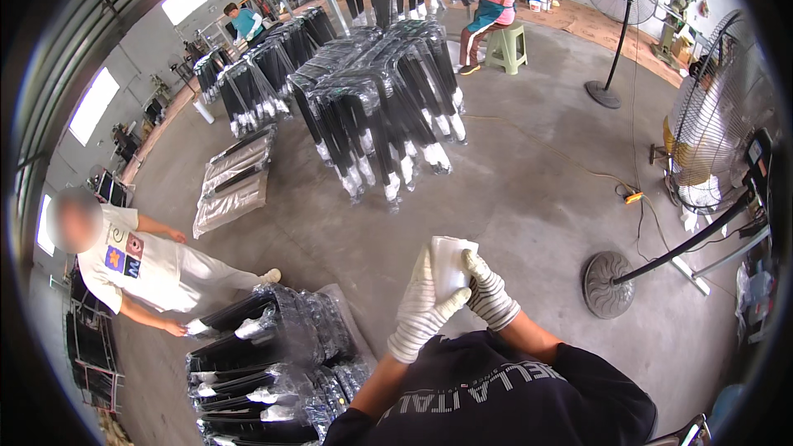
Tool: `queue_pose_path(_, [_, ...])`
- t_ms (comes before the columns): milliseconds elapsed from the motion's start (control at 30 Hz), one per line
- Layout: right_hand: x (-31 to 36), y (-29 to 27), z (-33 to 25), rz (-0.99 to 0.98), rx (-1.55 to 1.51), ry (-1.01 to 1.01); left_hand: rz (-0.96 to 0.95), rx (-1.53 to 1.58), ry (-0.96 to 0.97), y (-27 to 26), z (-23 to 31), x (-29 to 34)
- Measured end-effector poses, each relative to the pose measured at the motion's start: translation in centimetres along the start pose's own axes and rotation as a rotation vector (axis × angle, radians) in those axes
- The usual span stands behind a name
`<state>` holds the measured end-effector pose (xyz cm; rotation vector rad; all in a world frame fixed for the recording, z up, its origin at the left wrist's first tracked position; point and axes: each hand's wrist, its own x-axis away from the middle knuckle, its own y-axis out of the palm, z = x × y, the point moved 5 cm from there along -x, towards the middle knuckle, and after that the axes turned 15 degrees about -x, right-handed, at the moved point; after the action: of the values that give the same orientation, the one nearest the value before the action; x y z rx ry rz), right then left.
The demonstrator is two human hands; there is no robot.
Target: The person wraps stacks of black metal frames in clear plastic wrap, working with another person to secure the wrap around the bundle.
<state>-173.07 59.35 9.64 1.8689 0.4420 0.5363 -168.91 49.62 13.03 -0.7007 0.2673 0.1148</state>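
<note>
In front of my chest, both hands hold a folded white foam sheet (449,266). My left hand (420,312), in a striped whitish work glove, grips its left side and lower edge, with the thumb laid across the bottom. My right hand (491,287), gloved alike, pinches its right side between thumb and fingers. Down to the left lies a stack of black metal frames (310,322) in clear plastic wrap, with white padding on their leg ends. Another person (140,268) in a pale T-shirt reaches a hand to that stack's far left end.
Ahead stands a large pile of wrapped black frames (372,74), with more piles (248,87) behind it. Plastic-covered flat pieces (235,182) lie on the floor. Floor fans (610,285) and a cable with an orange socket (633,197) occupy the right. A person sits on a green stool (506,47).
</note>
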Motion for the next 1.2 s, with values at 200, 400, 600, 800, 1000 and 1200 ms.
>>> queue_pose_path(200, [-1.6,1.6,-0.1,-0.111,0.064,0.008,-0.08,0.245,-0.016,-1.8,1.6,-2.4])
queue_pose_path(400, [-3.0,3.9,2.6,-0.191,0.101,0.045,0.074,0.318,-0.075,-4.2,-2.0,-1.4])
queue_pose_path(600, [-4.6,5.7,6.0,-0.297,0.211,0.069,0.16,0.594,-0.127,-7.1,-4.2,-0.4])
queue_pose_path(800, [-5.9,6.6,9.6,-0.323,0.323,0.205,0.223,0.844,-0.31,-10.1,-9.1,0.7])
queue_pose_path(1000, [-5.5,8.4,10.9,-0.468,0.586,0.2,0.264,1.145,-0.292,-11.9,-10.5,1.4])
queue_pose_path(1200, [-4.4,8.7,11.1,-0.571,0.595,0.172,0.26,1.538,-0.316,-10.5,-12.3,2.2])
